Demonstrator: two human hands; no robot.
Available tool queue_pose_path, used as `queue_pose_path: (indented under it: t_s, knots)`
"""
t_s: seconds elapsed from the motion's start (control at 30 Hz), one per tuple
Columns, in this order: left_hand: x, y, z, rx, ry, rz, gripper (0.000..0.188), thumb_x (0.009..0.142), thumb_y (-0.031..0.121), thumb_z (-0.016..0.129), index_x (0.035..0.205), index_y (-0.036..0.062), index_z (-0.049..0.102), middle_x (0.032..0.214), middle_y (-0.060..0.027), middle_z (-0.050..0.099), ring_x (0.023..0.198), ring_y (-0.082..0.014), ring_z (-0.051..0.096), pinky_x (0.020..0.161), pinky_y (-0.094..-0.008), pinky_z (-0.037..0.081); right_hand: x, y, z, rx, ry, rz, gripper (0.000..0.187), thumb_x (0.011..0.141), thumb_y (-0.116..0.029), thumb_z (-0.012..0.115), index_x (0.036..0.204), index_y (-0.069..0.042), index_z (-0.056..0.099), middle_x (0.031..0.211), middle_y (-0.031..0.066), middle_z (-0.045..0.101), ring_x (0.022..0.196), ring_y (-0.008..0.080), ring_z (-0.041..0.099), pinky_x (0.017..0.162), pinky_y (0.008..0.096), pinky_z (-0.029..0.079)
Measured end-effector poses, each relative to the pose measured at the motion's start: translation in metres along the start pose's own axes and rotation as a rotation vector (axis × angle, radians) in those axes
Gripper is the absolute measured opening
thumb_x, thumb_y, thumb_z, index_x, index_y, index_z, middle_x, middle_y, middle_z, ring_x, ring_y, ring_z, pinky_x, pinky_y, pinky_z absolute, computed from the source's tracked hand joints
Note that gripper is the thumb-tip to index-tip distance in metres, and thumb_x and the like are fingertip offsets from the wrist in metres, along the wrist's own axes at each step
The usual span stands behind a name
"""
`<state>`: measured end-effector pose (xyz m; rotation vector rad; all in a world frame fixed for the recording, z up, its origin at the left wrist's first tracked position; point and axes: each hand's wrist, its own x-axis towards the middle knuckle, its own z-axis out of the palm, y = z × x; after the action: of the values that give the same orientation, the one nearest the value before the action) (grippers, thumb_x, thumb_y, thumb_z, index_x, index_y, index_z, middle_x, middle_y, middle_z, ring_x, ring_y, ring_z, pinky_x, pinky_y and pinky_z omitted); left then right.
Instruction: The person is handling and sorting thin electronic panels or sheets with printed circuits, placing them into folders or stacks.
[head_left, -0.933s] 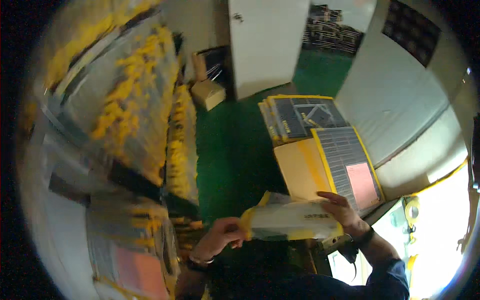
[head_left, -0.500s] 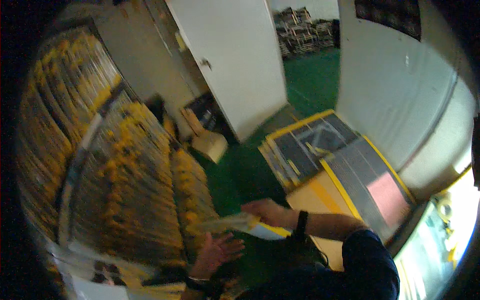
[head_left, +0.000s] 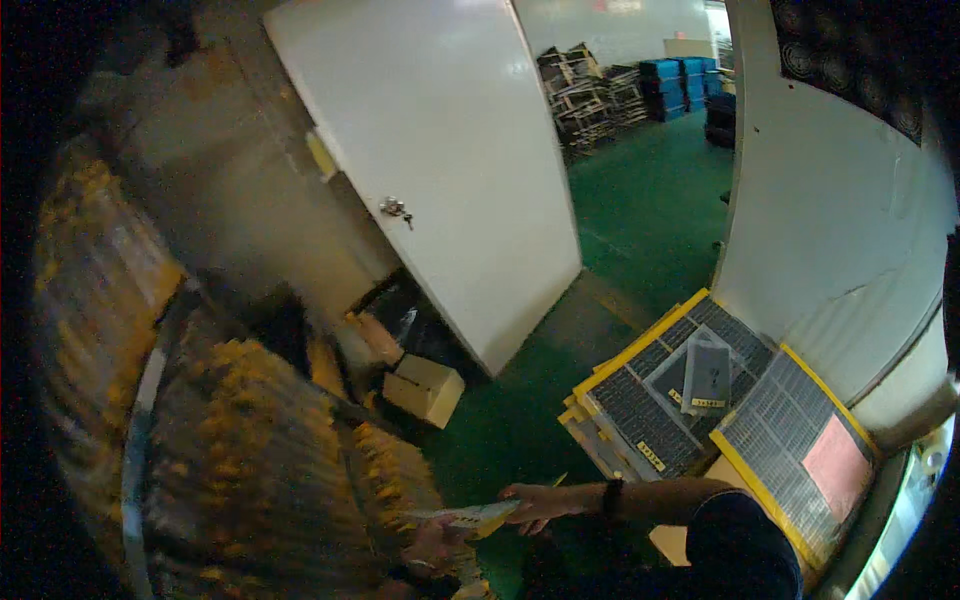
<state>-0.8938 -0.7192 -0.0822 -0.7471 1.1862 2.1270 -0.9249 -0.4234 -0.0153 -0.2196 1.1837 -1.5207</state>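
A thin, pale sheet or panel with a yellow edge [head_left: 480, 517] lies between my hands at the lower middle; its exact kind is unclear. My right hand [head_left: 535, 505], a dark band on its wrist, is closed on the sheet's right end. Touching or just under the left end is my left hand [head_left: 435, 545], blurred and dim, with its fingers too smeared to read. A narrow yellowish strip [head_left: 560, 480] shows just above my right hand. Close on the left stand tightly packed rows of upright yellow-edged panels [head_left: 270, 450].
A pale strap or bar [head_left: 140, 440] crosses the rows. Ahead are a cardboard box [head_left: 425, 388] and a white door [head_left: 440, 180], with stacked racks [head_left: 590, 105] and blue crates [head_left: 675, 88] beyond. Yellow-edged dark panels [head_left: 640, 400] lie at right, a pink sheet [head_left: 838, 470] on one.
The view has swung, so the doorway and right-hand panels show more fully. My left hand, earlier spread apart below the sheet, now meets its left end. The right hand keeps its hold.
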Motion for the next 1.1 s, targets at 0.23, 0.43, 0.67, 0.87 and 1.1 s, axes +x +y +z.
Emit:
queue_pose_path:
  t_s: [0.23,0.43,0.67,0.87,1.1]
  knots:
    - [0.215,0.130,0.031,0.644,-0.019,-0.143,0.023,0.075,0.016,0.054,0.091,0.0002,0.053,0.077,-0.0098,0.059,0.066,-0.0216,0.059,0.055,-0.0337,0.047,-0.029,-0.008,-0.106,-0.850,0.162,-0.065,0.043,0.080,-0.035,0.060,0.114,-0.009,0.049,0.106,0.0075,0.057,0.094,0.0199,0.055,0.073,0.0345,0.047]
    - [0.308,0.238,0.094,1.366,-0.212,-0.021,0.025,0.067,0.016,0.059,0.084,-0.0013,0.057,0.074,-0.0123,0.060,0.065,-0.0220,0.061,0.053,-0.0339,0.047,-0.028,-0.005,-0.162,-1.068,0.386,0.171,0.049,0.080,-0.039,0.059,0.116,-0.008,0.047,0.108,0.0092,0.056,0.096,0.0213,0.054,0.073,0.0366,0.046]
    - [0.410,0.339,0.188,1.986,-0.308,0.349,0.032,0.063,0.020,0.061,0.084,-0.0044,0.060,0.083,-0.0222,0.061,0.079,-0.0292,0.062,0.068,-0.0386,0.048,-0.024,-0.132,-0.264,-0.463,1.073,0.021,0.056,0.082,-0.041,0.053,0.123,-0.005,0.042,0.117,0.0178,0.050,0.106,0.0318,0.049,0.088,0.0398,0.040]
    - [0.495,0.393,0.273,2.095,-0.241,0.332,0.043,0.068,0.022,0.052,0.101,-0.0049,0.054,0.093,-0.0281,0.058,0.094,-0.0383,0.056,0.082,-0.0439,0.043,0.003,-0.204,-0.328,-0.497,0.990,-0.193,0.053,0.082,-0.039,0.054,0.124,-0.007,0.042,0.114,0.0168,0.053,0.102,0.0312,0.052,0.086,0.0380,0.042]
    - [0.643,0.418,0.388,2.240,-0.496,0.429,0.033,0.065,0.016,0.052,0.090,-0.0041,0.059,0.086,-0.0212,0.062,0.077,-0.0364,0.061,0.067,-0.0391,0.049,-0.042,-0.228,-0.421,-0.539,1.247,-0.018,0.047,0.082,-0.032,0.056,0.120,-0.006,0.046,0.112,0.0168,0.054,0.102,0.0298,0.052,0.084,0.0367,0.044]
